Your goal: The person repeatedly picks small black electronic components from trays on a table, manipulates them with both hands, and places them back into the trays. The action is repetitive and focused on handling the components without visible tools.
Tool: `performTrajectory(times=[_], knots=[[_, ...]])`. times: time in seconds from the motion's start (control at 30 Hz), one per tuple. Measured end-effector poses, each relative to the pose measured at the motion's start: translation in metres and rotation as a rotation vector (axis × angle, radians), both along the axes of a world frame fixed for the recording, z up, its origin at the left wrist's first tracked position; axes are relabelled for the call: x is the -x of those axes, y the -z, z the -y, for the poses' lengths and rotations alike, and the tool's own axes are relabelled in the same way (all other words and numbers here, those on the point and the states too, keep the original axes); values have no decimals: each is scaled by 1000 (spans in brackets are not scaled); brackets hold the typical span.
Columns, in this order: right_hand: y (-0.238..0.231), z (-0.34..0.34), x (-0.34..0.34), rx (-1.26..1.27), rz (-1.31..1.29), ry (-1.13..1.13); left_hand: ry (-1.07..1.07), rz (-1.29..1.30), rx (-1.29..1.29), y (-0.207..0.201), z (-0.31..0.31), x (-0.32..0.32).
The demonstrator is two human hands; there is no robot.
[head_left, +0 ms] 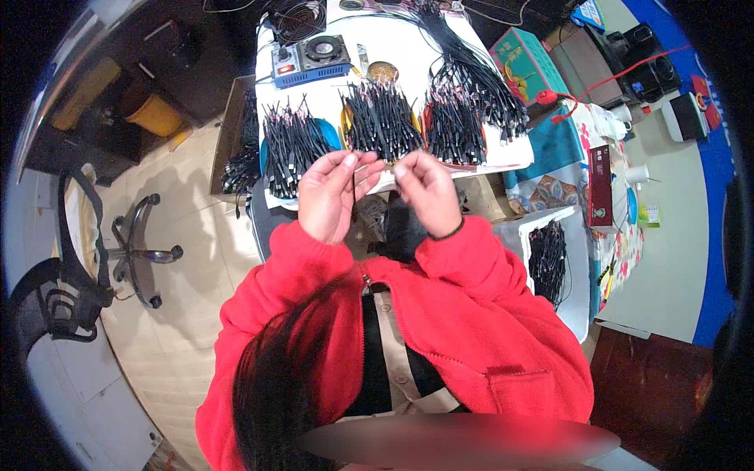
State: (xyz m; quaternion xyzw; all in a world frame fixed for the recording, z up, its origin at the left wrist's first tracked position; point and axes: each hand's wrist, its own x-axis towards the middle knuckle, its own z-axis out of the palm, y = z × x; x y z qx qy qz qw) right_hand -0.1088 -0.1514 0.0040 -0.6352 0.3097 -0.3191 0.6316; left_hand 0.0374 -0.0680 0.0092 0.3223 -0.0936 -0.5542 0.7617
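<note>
My left grip (330, 192) and my right grip (428, 188) are raised just beside each other at the near edge of the white table (330, 93). In each, the thumb and fingertips are drawn close together; whatever lies between them is too small and blurred for me to tell, so I cannot say whether either one has hold of anything. In front of me on the table, three bunches of short black cables with plugs lie side by side: the left bunch (292, 153) over a blue tray (328, 132), the middle bunch (381, 118) nearest to my fingers, and the right bunch (455, 129). Beyond them are a blue-based device with a fan (312, 61) and a round brownish disc (383, 72). To my right, a white box (579, 310) holds more black cables (547, 263).
</note>
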Motion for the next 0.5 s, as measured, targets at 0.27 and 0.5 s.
performTrajectory(times=[0.27, 0.5], knots=[[-7, -41, 8, 343, -257, -96, -50, 33, 31, -6, -3, 12], [-29, -13, 7, 21, 77, -140, 0, 132, 60, -7, -16, 19]])
